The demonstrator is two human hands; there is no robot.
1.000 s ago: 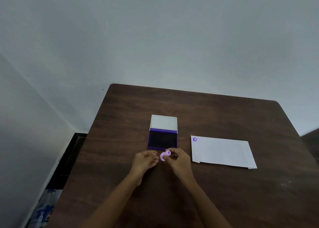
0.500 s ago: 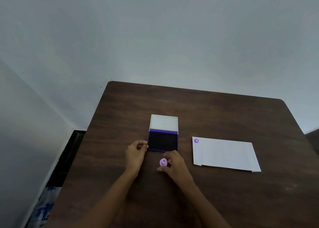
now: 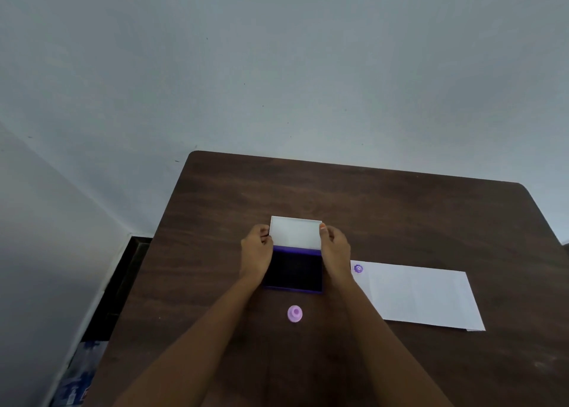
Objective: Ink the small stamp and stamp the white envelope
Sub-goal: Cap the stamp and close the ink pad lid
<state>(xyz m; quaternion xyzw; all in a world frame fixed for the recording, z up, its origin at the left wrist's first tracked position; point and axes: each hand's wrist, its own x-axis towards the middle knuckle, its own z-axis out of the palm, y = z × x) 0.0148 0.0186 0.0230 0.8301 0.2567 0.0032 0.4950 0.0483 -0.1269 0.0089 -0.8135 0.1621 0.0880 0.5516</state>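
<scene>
Looks nearly done: purple mark (image 3: 358, 268) already on the white envelope (image 3: 421, 296), stamp (image 3: 294, 313) standing alone near the ink pad (image 3: 294, 270), left hand (image 3: 257, 248) and right hand (image 3: 335, 246) pinching the lid (image 3: 295, 232), maybe to close it.

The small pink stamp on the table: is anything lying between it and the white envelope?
No. Only bare dark wooden table separates the small pink stamp from the white envelope.
</scene>
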